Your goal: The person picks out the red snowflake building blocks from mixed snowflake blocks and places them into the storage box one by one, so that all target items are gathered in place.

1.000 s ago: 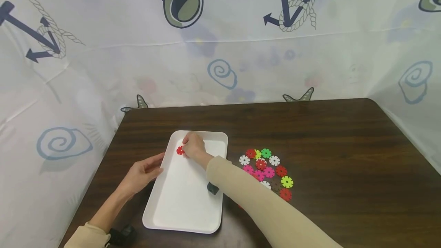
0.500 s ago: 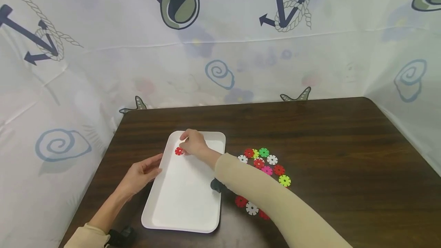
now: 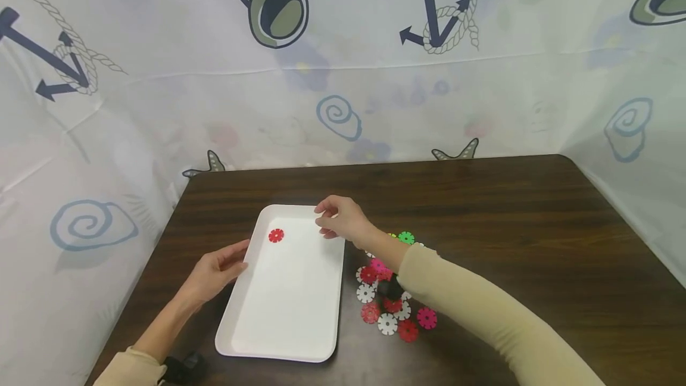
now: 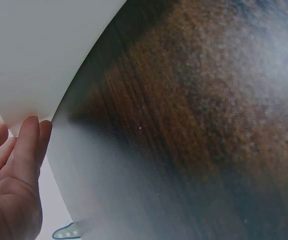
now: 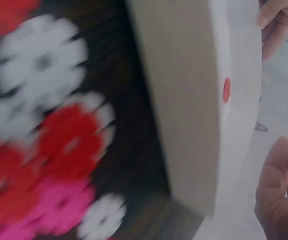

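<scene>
A shallow white tray (image 3: pixel 284 296) lies on the dark table. One red slotted flower-shaped disc (image 3: pixel 276 235) rests flat near its upper left corner. At the tray's left rim, my left hand (image 3: pixel 217 270) touches the edge with its fingertips and thumb, fingers mostly straight; the left wrist view shows those fingers (image 4: pixel 26 150) against the tray wall. My right hand (image 3: pixel 343 219) hovers over the tray's upper right edge, fingers loosely bent and holding nothing. In the right wrist view, its fingers (image 5: pixel 279 160) stand apart from the tray.
Right of the tray lies a loose pile of several slotted discs, including a white disc (image 3: pixel 387 324), a pink disc (image 3: pixel 426 318) and a green disc (image 3: pixel 406 237). My right forearm (image 3: pixel 461 290) covers part of the pile. A patterned cloth (image 3: pixel 257 106) hangs behind the table (image 3: pixel 509 213).
My right hand has let go of the red disc in the tray and moved right to the tray's far edge. My left hand stays at the left rim.
</scene>
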### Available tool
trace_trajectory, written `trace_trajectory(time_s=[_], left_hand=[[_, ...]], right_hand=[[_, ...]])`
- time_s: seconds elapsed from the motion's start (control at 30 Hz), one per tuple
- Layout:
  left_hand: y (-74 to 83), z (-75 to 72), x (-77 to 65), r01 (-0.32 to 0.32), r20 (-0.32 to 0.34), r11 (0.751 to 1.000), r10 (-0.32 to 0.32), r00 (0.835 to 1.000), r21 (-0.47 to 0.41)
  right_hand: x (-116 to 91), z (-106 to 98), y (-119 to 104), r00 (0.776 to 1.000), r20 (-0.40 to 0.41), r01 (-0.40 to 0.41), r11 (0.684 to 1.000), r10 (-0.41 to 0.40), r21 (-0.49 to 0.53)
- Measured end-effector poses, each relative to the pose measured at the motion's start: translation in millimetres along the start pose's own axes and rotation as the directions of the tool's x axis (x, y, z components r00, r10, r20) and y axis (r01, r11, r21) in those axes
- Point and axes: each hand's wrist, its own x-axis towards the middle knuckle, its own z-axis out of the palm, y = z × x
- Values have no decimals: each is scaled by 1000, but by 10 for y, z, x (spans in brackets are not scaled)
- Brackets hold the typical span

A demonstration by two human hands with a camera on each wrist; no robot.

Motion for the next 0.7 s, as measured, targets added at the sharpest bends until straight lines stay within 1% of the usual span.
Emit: trace_trajectory(time_s=[0.07, 0.17, 0.37, 0.53, 0.7], left_hand=[[-7, 2, -4, -5, -2, 1000, 5, 1000, -2], [-22, -1, 0, -10, -5, 1000, 10, 1000, -7], [-25, -8, -5, -7, -3, 1000, 7, 1000, -2], [-8, -9, -12, -26, 3, 1000, 26, 1000, 2], [-20, -4, -16, -15, 1, 1000, 15, 1000, -10]], right_hand=[[-86, -137, 63, 1000, -6, 14, 1000, -14, -19], [-228, -350, 165, 1000, -22, 10, 999, -11, -35], [-498, -719, 404, 997, -71, -46, 995, 40, -87], [-673, -961, 601, 994, -100, -54, 992, 42, -117], [-836, -1160, 757, 992, -114, -73, 984, 54, -165]])
